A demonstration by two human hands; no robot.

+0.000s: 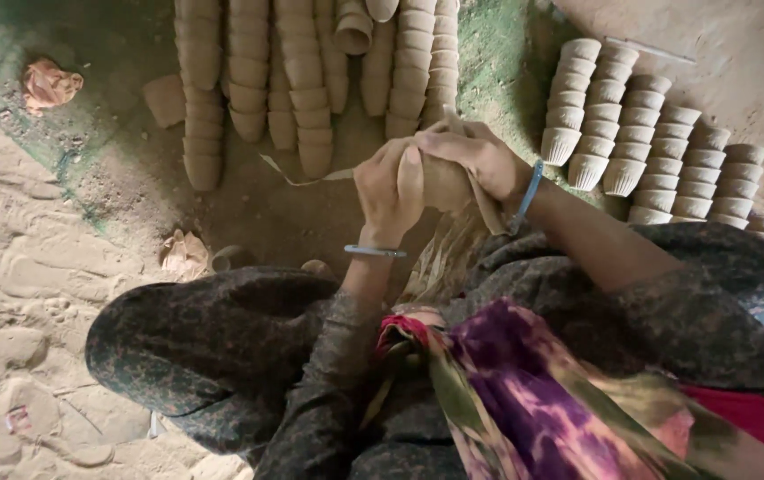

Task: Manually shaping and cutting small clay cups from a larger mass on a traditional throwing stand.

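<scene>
**clayfan:** ok so starting at the fingers [410, 169], both sets are clenched around one small clay cup [444, 185], held in the air above the person's lap. The left hand [388, 191] wraps it from the near side with the fingertips pointing up. The right hand [480, 158] covers the top and far side. The cup is mostly hidden between them, only a tan patch shows.

**mudpie:** what's that strip poking out?

**clayfan:** a thin pale strip [298, 178] runs out leftward from under the left hand, and another bit hangs down by the right wrist. Can't tell what it's made of. There's a blue bangle [529, 194] on the right wrist and a thin metal bangle [375, 252] on the left.

**mudpie:** and around them?

**clayfan:** further out, on the dirt floor [35, 258], long nested rows of plain cups [302, 80] lie straight ahead of the hands. A second batch of ribbed cups [648, 151] sits off to the right, well apart from the hands. A crumpled orange scrap [49, 85] lies far left, and a tan crumpled scrap [184, 255] sits near the left knee. Closest to the camera are dark patterned sleeves and a purple tie-dye scarf [524, 391].
</scene>
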